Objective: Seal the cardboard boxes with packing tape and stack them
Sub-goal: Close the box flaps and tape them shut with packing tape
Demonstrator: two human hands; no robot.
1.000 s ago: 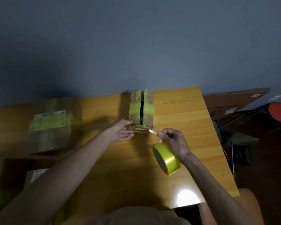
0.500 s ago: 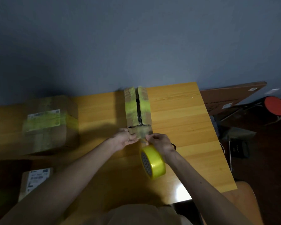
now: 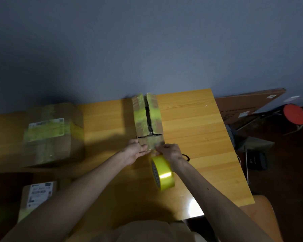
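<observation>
A narrow cardboard box [image 3: 148,117] lies lengthwise at the middle of the wooden table [image 3: 196,137], its two top flaps parted by a dark gap and streaked with old yellow tape. My left hand [image 3: 136,151] rests against the box's near end, fingers on the tape strip there. My right hand [image 3: 170,151] pinches the free end of the tape at that same end face. The yellow tape roll [image 3: 163,172] hangs around my right wrist, just below the hand.
A larger taped cardboard box [image 3: 52,135] with a label stands on the table's left. A smaller labelled box [image 3: 38,193] sits lower left. Right of the table are a flat cardboard sheet [image 3: 248,103], a red stool [image 3: 295,114] and dark gear on the floor.
My right hand has moved left and up with the roll, from open table to the box's near end. My left hand has stayed on that end.
</observation>
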